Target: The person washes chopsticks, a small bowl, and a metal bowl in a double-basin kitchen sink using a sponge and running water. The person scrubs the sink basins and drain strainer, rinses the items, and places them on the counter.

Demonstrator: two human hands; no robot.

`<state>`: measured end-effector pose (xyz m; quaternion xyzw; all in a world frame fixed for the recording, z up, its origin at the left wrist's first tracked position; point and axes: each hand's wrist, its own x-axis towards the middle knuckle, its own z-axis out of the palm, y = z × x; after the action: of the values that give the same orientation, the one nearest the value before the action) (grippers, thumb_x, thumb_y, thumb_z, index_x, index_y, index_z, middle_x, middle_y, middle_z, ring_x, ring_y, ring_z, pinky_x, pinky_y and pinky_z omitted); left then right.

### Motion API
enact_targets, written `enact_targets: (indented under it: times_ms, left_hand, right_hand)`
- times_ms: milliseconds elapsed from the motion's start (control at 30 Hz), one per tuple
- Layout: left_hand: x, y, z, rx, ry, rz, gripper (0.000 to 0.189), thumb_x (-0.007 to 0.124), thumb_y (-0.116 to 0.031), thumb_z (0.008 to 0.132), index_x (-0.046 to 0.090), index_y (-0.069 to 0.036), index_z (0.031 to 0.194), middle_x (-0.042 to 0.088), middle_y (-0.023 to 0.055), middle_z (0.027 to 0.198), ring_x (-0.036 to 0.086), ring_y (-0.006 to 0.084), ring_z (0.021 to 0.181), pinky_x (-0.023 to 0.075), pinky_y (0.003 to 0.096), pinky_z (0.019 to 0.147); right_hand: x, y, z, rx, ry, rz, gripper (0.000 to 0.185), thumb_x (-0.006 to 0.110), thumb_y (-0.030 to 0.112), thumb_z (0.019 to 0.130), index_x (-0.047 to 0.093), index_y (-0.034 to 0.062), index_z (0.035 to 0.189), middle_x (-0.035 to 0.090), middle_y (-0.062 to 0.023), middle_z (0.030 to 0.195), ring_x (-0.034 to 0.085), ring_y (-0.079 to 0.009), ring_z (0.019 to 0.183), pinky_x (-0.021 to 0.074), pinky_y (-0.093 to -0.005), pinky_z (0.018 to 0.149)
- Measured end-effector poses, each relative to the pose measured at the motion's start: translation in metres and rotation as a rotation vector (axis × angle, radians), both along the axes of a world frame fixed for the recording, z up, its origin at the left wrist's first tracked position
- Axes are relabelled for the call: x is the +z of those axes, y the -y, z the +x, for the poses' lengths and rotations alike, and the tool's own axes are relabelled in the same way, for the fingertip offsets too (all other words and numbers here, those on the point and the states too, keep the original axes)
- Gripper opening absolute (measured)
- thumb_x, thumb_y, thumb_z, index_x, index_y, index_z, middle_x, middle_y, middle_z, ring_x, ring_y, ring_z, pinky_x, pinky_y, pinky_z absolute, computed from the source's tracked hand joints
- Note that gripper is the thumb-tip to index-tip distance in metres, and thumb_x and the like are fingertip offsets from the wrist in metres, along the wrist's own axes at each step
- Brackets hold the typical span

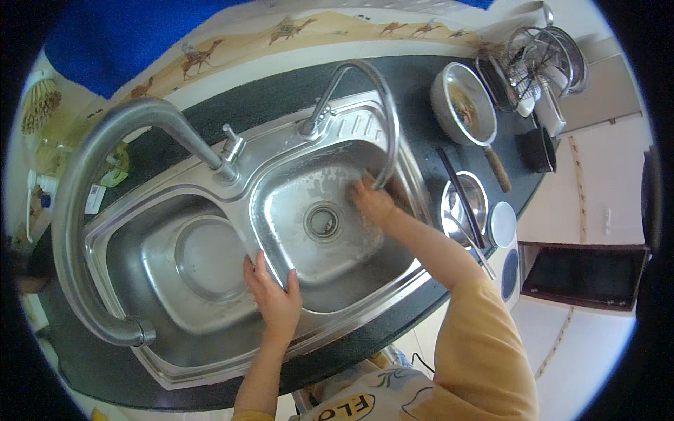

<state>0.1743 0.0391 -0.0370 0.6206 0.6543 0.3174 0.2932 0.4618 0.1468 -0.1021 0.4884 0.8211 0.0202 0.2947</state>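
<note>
My left hand [275, 300] is at the steel divider [251, 231] between the two basins, its thumb apart from the fingers and nothing held. My right hand [373, 202] reaches into the right basin [295, 258], by the end of the slim curved tap [390, 121]. Its fingertips are blurred and partly hidden, so whether it holds anything does not show. Left of that hand lies the round drain [323, 222]. Wet patches cover the basin's steel. Beside it, the left basin [163, 268] has a round recessed bottom.
A thick steel faucet [79, 210] arches over the left side. Right of the sink stand a wooden-handled pan [439, 105] with food in it, a steel bowl [476, 189] with dark chopsticks [457, 184] across it, a white lid [503, 224] and a black cup [538, 150].
</note>
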Motion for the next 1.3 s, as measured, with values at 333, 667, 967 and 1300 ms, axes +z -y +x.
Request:
enact_targets:
  times_ms: [333, 667, 967, 1300]
  left_hand:
    - [0.002, -0.004, -0.002, 0.01, 0.03, -0.049, 0.071, 0.066, -0.013, 0.079, 0.026, -0.002, 0.137, 0.027, 0.0342, 0.134, 0.03, 0.0485, 0.126, 0.0256, 0.0532, 0.104]
    - [0.004, -0.002, -0.002, 0.024, -0.054, -0.068, 0.071, 0.066, -0.013, 0.08, 0.026, -0.002, 0.137, 0.025, 0.0362, 0.133, 0.032, 0.0521, 0.123, 0.0292, 0.0538, 0.102]
    - [0.006, -0.003, 0.007, 0.017, -0.029, -0.057, 0.072, 0.066, -0.012, 0.079, 0.025, -0.002, 0.137, 0.026, 0.0356, 0.135, 0.031, 0.0506, 0.125, 0.027, 0.0531, 0.104]
    - [0.004, -0.001, 0.004, 0.027, -0.067, -0.077, 0.074, 0.068, -0.012, 0.077, 0.026, -0.002, 0.137, 0.028, 0.0352, 0.134, 0.03, 0.05, 0.126, 0.0273, 0.0515, 0.104]
  right_hand:
    - [-0.022, 0.08, -0.059, -0.231, -0.302, -0.741, 0.038, 0.072, 0.032, 0.068, 0.068, 0.0073, 0.096, 0.064, -0.013, 0.096, 0.061, -0.0328, 0.094, 0.0505, -0.043, 0.084]
    - [-0.044, -0.055, -0.07, -0.769, -0.939, -0.118, 0.014, 0.054, 0.009, 0.082, 0.062, 0.003, 0.092, 0.062, -0.019, 0.093, 0.061, -0.0321, 0.087, 0.0501, -0.041, 0.077]
    - [-0.052, 0.088, -0.113, -0.293, -0.615, -0.412, 0.019, 0.057, 0.01, 0.079, 0.062, -0.0003, 0.094, 0.063, -0.0197, 0.098, 0.065, -0.0334, 0.091, 0.0539, -0.0432, 0.077]
    - [-0.041, 0.104, -0.124, -0.03, -0.571, -0.41, 0.018, 0.055, 0.013, 0.081, 0.057, 0.0003, 0.093, 0.058, -0.0175, 0.098, 0.058, -0.0334, 0.09, 0.0499, -0.0427, 0.08]
